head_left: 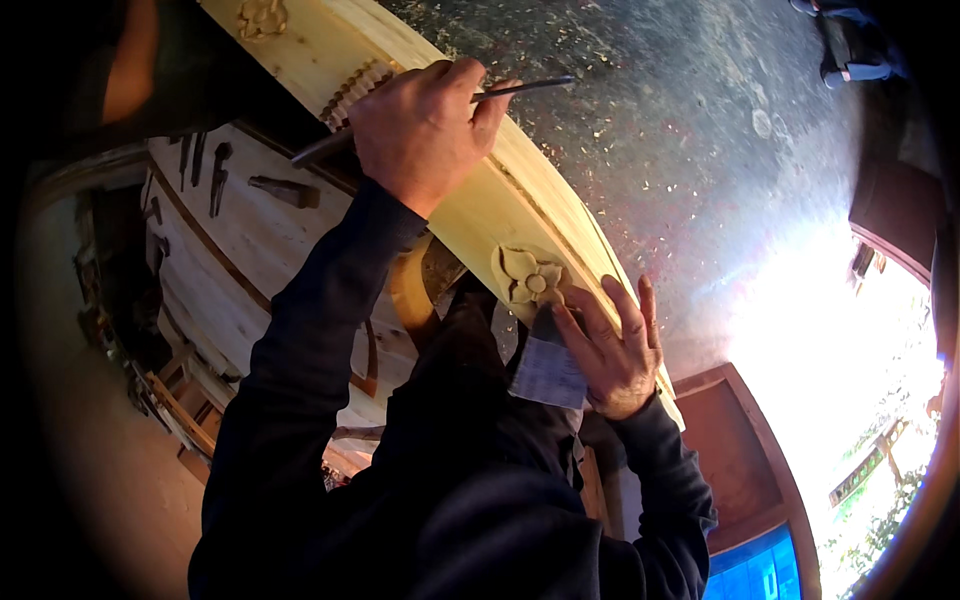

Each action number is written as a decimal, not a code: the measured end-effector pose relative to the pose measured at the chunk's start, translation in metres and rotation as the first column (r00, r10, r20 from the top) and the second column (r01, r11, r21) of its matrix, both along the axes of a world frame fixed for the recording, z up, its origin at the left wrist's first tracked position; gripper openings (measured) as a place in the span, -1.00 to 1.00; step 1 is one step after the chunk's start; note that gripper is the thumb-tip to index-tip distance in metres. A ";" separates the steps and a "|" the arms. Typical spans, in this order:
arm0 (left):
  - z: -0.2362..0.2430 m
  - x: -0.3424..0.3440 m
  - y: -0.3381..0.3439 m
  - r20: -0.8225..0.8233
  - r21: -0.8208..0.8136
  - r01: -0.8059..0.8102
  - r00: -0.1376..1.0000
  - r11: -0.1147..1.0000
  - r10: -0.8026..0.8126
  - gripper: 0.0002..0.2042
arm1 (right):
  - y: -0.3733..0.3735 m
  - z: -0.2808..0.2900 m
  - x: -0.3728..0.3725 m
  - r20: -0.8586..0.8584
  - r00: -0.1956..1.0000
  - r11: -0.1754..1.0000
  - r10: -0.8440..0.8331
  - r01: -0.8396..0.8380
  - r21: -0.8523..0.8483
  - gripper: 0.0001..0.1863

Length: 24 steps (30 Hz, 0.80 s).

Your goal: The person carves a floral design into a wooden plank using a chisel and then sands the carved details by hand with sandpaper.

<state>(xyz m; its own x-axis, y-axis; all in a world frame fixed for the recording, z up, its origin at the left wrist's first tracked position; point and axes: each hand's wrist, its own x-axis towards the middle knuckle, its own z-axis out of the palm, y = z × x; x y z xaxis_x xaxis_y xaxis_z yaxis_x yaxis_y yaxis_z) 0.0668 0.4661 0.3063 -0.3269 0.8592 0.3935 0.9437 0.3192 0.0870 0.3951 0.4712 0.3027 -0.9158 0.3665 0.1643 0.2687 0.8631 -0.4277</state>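
Observation:
My left hand grips a long, thin dark metal tool over a long pale wooden board. Just left of that hand are carved wavy ridges on the board. Lower down is a carved four-petal flower, with another carving at the top end. My right hand lies at the flower, fingers somewhat spread, holding a grey-blue flexible sheet that hangs over the board's near edge; how its thumb grips is hidden.
A whitish wooden bench top at left carries several carving tools. A grey floor has scattered shavings, and someone's shoe and leg show at top right. A reddish wooden frame stands right, beside a bright opening.

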 end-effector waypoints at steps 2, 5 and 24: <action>-0.001 0.002 -0.001 0.013 -0.006 0.002 1.000 1.000 -0.002 -0.76 | 0.000 0.011 -0.013 0.044 0.999 0.998 0.001 0.002 -0.060 -0.57; -0.001 -0.001 -0.002 0.014 -0.030 -0.006 1.000 1.000 0.007 -0.76 | -0.006 -0.002 -0.004 -0.023 0.999 0.999 -0.046 0.046 0.015 -0.58; 0.000 -0.001 0.001 0.012 -0.023 0.010 1.000 1.000 -0.010 -0.78 | -0.012 0.008 -0.010 0.007 0.994 0.994 -0.106 0.106 -0.033 -0.56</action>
<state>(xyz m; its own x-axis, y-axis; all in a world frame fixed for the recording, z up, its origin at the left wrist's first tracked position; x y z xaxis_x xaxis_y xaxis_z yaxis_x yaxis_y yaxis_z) 0.0659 0.4668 0.3064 -0.3229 0.8712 0.3698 0.9458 0.3117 0.0915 0.3852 0.4590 0.3108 -0.8724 0.4665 0.1461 0.3599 0.8151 -0.4540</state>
